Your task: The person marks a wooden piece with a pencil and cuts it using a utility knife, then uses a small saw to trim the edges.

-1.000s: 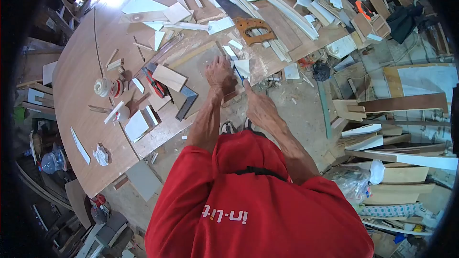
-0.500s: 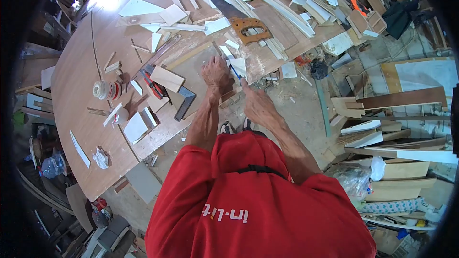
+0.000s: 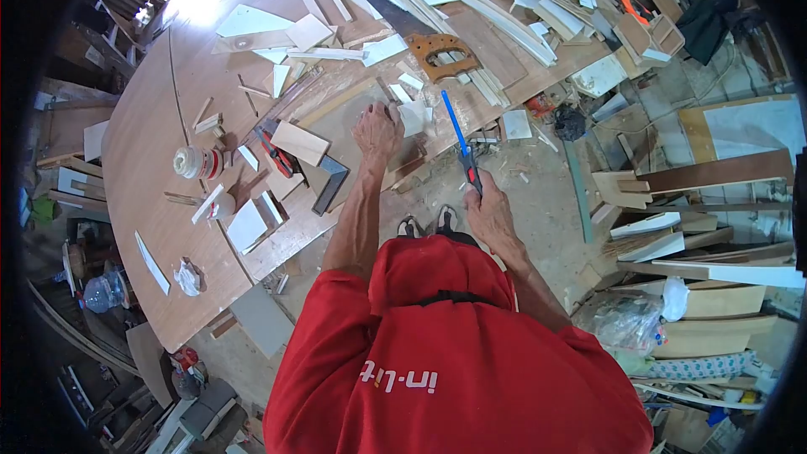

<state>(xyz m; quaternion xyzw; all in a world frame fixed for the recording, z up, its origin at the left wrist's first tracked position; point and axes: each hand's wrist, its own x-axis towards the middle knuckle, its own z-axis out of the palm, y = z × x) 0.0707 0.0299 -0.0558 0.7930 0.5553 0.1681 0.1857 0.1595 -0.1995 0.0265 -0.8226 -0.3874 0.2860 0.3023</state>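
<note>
My right hand [image 3: 494, 217] is closed around the black and red handle of a handsaw with a narrow blue blade [image 3: 454, 122]. The blade points up and away from me, in the air past the table's near edge. My left hand [image 3: 377, 133] rests on a flat board [image 3: 340, 122] on the table, its fingers bent and close together. What lies under those fingers is hidden. Just right of them is a small white piece [image 3: 413, 117]. Left of my left forearm lie a try square [image 3: 330, 185], a pale wood block [image 3: 301, 142] and red-handled pliers [image 3: 276, 155].
A large saw with a wooden handle [image 3: 440, 56] lies at the back among long strips. An open white jar [image 3: 197, 162] stands on the table [image 3: 160, 210] at left. Offcuts are heaped at upper right, and boards [image 3: 714, 176] are stacked on the right.
My right hand has drawn the saw back and to the right, lifting the blue blade away from the white piece. My left hand stays at nearly the same spot.
</note>
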